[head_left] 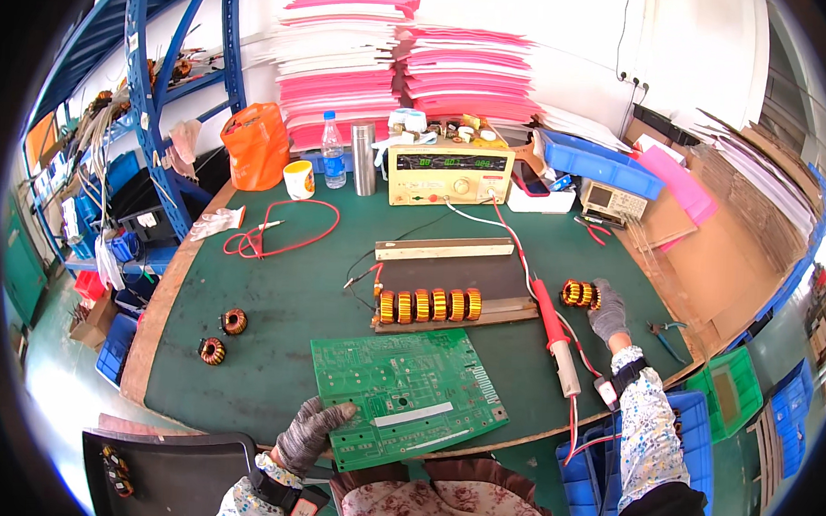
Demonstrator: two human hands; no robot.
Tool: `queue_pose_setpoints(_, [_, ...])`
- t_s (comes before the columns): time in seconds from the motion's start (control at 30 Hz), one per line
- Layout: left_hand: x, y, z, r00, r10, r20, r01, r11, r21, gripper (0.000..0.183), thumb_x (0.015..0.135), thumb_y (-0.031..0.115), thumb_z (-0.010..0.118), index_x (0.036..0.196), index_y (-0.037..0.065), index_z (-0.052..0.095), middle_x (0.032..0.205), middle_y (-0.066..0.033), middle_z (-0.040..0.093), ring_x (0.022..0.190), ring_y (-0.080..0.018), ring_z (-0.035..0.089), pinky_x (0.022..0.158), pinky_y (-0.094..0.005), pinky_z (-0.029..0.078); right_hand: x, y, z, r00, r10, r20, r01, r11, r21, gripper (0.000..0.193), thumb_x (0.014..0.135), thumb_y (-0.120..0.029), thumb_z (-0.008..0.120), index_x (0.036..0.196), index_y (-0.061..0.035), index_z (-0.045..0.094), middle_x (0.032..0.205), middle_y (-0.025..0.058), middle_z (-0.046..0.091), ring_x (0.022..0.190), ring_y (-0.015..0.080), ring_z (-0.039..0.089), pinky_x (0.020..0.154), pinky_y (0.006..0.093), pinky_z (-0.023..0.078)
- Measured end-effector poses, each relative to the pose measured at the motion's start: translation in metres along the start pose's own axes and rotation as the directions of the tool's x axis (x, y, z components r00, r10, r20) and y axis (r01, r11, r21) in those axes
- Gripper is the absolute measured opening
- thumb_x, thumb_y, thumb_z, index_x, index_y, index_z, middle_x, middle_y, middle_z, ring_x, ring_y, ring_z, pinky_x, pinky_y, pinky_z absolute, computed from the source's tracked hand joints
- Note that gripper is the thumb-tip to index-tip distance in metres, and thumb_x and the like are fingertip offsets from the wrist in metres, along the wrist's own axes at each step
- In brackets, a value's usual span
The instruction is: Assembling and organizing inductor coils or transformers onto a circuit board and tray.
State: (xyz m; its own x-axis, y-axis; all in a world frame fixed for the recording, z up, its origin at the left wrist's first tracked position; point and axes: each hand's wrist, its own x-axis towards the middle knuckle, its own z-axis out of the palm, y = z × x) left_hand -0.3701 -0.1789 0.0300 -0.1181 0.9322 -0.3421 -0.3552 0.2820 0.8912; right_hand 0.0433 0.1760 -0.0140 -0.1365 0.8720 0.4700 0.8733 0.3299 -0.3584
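My left hand (309,434), in a grey knit glove, grips the near left corner of a green circuit board (386,371), thumb on top. The board lies tilted over the table's front edge. On the right, my gloved right hand (611,315) is closed around the end of a short row of copper-wound toroidal coils (576,294); its fingertips are partly hidden. Several more toroidal coils (430,306) stand in a row on a wooden-railed fixture (445,250) beyond the board. A red-and-white test probe (556,336) lies between the fixture and my right hand.
At the back stands a yellow bench tester (449,177) with leads. Two loose coils (223,335) lie left. A bottle (333,151), flask (363,159) and mug (298,179) stand back left. Pliers (668,340) lie right. Below are blue bins (697,450) and a black tray (178,468).
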Motion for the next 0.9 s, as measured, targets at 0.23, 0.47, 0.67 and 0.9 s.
queue_pose_setpoints(0.23, [-0.002,0.005,0.005,0.999,-0.003,0.035,0.004,0.999,-0.031,0.035,0.084,0.024,0.062,0.111,0.002,0.057,0.092,-0.0046,0.063,0.077,-0.0106,0.060,0.063,-0.0245,0.050,-0.009,-0.030,-0.019,0.992,-0.126,-0.006,0.123,0.978,-0.166,0.061,0.068,-0.003,0.064,0.124,-0.0082,0.042,0.111,0.0188,0.055,0.106,0.0355,0.052,0.092,0.0393,0.042])
queue_pose_setpoints(0.47, [-0.004,0.003,-0.003,1.000,-0.001,0.016,0.002,0.999,-0.033,0.036,0.085,0.024,0.062,0.112,0.001,0.056,0.094,-0.0050,0.063,0.079,-0.0109,0.059,0.065,-0.0247,0.050,-0.043,-0.210,-0.007,0.759,-0.575,0.305,0.433,0.796,0.422,0.061,0.072,-0.015,0.066,0.126,-0.0040,0.040,0.122,0.0193,0.047,0.116,0.0364,0.044,0.100,0.0398,0.036])
queue_pose_setpoints(0.67, [-0.003,0.003,-0.002,0.996,0.074,0.058,-0.073,0.997,-0.021,0.040,0.084,0.025,0.062,0.115,-0.001,0.054,0.102,-0.0083,0.062,0.090,-0.0149,0.059,0.078,-0.0289,0.049,-0.033,-0.211,0.040,0.860,-0.490,0.141,0.430,0.846,0.315,0.051,0.066,-0.006,0.069,0.113,-0.0056,0.048,0.101,0.0175,0.056,0.096,0.0344,0.055,0.086,0.0409,0.043])
queue_pose_setpoints(0.9, [-0.009,0.011,0.003,0.994,0.024,0.103,-0.017,0.997,-0.076,0.041,0.086,0.027,0.061,0.116,0.000,0.053,0.106,-0.0072,0.061,0.093,-0.0136,0.058,0.081,-0.0296,0.048,-0.085,-0.183,0.000,0.761,-0.053,0.646,-0.619,0.237,0.749,0.027,0.080,-0.011,0.064,0.104,-0.0092,0.054,0.093,0.0029,0.059,0.080,0.0124,0.058,0.068,0.0254,0.048])
